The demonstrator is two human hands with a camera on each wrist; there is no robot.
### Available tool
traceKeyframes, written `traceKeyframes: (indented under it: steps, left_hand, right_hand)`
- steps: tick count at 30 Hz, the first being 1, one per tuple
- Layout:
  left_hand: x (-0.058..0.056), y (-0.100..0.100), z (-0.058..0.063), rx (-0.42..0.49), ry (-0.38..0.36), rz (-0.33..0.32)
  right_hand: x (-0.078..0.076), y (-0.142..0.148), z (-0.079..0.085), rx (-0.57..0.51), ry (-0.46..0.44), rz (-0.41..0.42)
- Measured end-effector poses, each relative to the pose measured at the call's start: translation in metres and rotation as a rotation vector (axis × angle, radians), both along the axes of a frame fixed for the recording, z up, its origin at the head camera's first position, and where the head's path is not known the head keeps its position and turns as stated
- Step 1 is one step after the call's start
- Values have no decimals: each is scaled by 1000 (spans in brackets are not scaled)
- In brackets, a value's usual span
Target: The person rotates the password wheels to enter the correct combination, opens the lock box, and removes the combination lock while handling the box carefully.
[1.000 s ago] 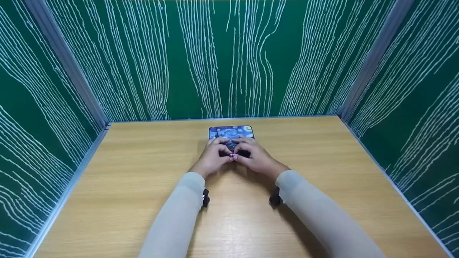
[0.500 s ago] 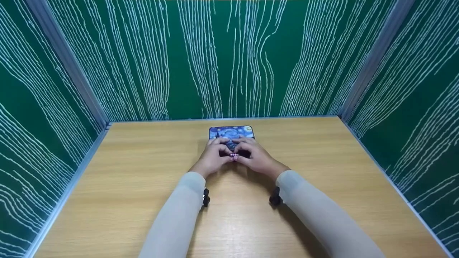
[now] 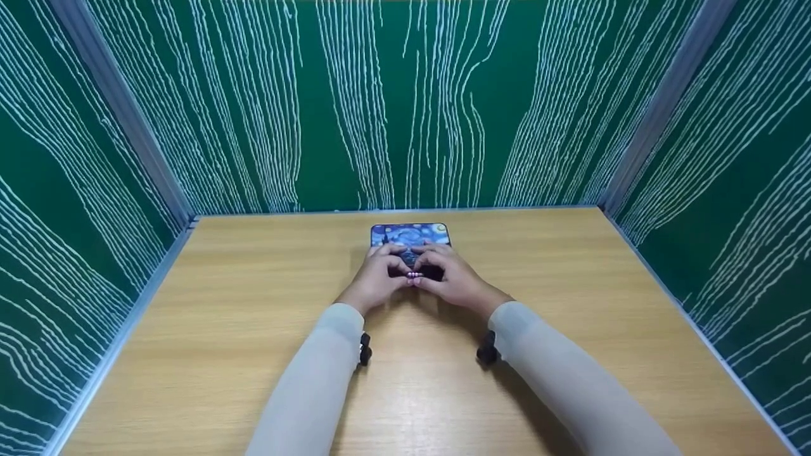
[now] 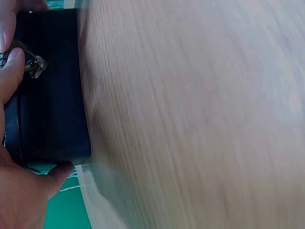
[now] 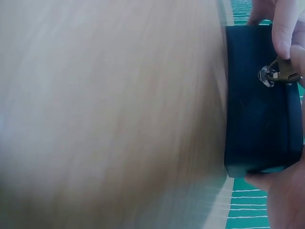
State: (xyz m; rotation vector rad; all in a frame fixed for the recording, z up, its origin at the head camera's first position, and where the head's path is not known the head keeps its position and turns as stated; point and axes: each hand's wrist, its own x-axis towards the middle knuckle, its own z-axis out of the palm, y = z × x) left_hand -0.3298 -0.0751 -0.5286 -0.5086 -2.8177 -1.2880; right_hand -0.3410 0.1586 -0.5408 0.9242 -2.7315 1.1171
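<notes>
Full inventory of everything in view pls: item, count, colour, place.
Box: 1, dark sides, blue patterned lid, on the table between the hands
Padlock: 1, brass-toned, with dials, at the box's latch
Latch: 1, silvery, on the box's near side
Table: 1, light wood, under everything
Wall panels: 3, green with white wavy lines, left, back and right
Posts: 2, grey, back corners
Edge strips: 2, pale grey, left and right table sides
Wrist devices: 2, black, one at each cuff
Sleeves: 2, pale grey, both forearms
Left hand: 1, bare, at padlock and box's left
Right hand: 1, bare, at padlock and box's right
</notes>
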Motion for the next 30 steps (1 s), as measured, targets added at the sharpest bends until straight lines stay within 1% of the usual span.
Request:
traceKeyframes:
  steps: [5,8,17,21,26,30]
  left_hand:
    - [1,0,2,19,34,-9]
    - [1,0,2,24,41,-9]
    - [0,-1,-1,5,-6,-1]
    - [0,-1,-1,13,-13,3]
    - [0,-1,-1,16,-22,2]
    - [-2,-1,-2,9,-7,-10]
  right_hand:
    - [-1,0,-1,-31,39,26]
    - [-1,-1,0,-35,48,30]
    - [0,-1,0,-8,18,14]
    - [-1,0,-1,2,3,6]
    - [-1,1,-1,-12,-18,0]
    - [-2,1,-2,-19,-14,0]
